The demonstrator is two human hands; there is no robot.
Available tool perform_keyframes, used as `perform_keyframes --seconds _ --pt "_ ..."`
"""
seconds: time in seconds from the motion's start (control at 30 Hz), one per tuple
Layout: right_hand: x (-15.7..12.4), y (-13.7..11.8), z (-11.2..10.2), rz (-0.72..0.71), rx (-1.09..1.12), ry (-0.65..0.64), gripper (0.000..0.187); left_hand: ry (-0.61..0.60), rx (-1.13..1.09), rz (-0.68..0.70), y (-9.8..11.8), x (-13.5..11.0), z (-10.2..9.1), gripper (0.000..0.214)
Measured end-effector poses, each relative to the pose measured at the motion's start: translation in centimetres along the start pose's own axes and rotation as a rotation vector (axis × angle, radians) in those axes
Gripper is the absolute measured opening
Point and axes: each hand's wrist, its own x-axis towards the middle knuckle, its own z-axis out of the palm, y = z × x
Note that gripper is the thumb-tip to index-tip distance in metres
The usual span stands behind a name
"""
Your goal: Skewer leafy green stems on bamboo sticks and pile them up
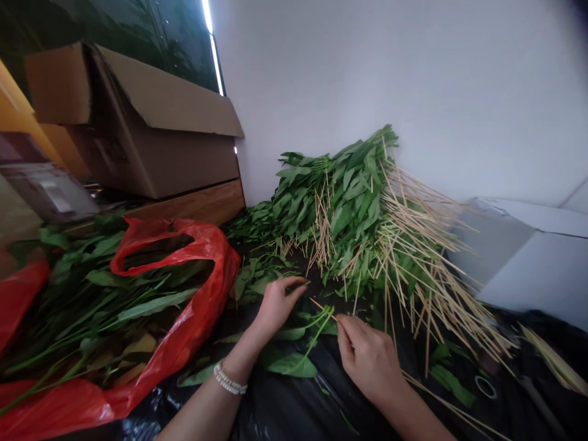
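Note:
My left hand (277, 302) reaches over the black sheet and pinches loose green leaves (294, 343) between thumb and fingers; a pearl bracelet (228, 380) circles its wrist. My right hand (367, 358) is closed on a thin bamboo skewer (321, 305), whose tip pokes toward the left hand and into a green stem. Just beyond both hands rises a big pile of leaves threaded on skewers (367, 214), leaning against the white wall.
A red plastic bag (193, 318) full of green leaves lies at the left. Behind it stands an open cardboard box (151, 135) on a wooden ledge. A white box (537, 263) sits at the right. A roll of tape (484, 386) lies on the black sheet (285, 410).

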Motion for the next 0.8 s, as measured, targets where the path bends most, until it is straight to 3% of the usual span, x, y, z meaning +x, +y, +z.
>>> perform_keyframes --seconds 0.17,0.33,0.8 --pt "0.1 0.2 0.1 0.017 -0.028 0.03 0.025 -0.14 -0.408 -0.237 0.7 0.0 0.2 0.034" --pt "0.1 0.3 0.1 0.026 -0.053 0.031 0.025 -0.236 -0.6 -0.301 1.2 -0.4 0.2 0.037" --pt "0.1 0.3 0.1 0.028 -0.058 0.023 0.026 -0.318 -0.606 -0.269 1.3 -0.7 0.2 0.034"
